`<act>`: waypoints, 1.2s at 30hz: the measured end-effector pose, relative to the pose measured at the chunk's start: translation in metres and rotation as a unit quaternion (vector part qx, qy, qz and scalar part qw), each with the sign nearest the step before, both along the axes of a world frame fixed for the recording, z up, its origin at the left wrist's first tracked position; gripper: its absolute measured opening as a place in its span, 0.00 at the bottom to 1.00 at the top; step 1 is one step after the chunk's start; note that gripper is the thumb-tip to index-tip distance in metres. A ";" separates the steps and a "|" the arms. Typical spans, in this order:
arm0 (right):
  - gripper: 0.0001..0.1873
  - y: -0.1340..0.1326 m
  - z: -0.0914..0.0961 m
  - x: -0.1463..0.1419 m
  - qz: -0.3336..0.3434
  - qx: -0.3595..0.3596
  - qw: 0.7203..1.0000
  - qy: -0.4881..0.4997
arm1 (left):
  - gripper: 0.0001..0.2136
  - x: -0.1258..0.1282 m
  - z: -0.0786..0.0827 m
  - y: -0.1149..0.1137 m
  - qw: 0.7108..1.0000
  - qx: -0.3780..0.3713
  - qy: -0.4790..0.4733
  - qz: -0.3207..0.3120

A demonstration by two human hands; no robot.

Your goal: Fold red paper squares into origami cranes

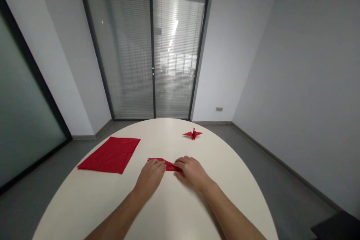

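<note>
A partly folded piece of red paper (168, 164) lies flat on the white round table (157, 210), near its middle. My left hand (150, 177) presses its left end with curled fingertips. My right hand (191, 171) pinches its right end against the table. Most of the paper is hidden under both hands.
A stack of flat red paper sheets (110, 154) lies to the left on the table. A finished red paper crane (192, 134) stands near the far edge. Beyond the table are grey floor, grey walls and a glass door with blinds (152, 52).
</note>
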State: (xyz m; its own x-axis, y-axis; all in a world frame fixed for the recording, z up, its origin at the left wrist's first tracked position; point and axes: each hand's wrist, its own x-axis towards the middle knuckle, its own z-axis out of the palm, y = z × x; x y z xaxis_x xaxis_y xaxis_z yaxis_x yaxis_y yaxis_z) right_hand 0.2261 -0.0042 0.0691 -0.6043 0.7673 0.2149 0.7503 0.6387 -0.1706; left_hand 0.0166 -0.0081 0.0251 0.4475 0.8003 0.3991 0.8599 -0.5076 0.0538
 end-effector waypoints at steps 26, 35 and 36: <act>0.12 0.013 -0.032 -0.003 -0.014 -0.144 0.955 0.261 | 0.06 0.000 0.006 -0.002 0.998 0.054 0.007 -0.039; 0.18 0.014 -0.037 -0.004 -0.017 -0.174 0.934 0.310 | 0.06 0.000 0.004 0.001 0.995 0.079 -0.021 -0.061; 0.17 0.014 -0.036 -0.004 -0.018 -0.174 0.936 0.307 | 0.06 0.001 0.004 0.001 0.995 0.074 -0.018 -0.058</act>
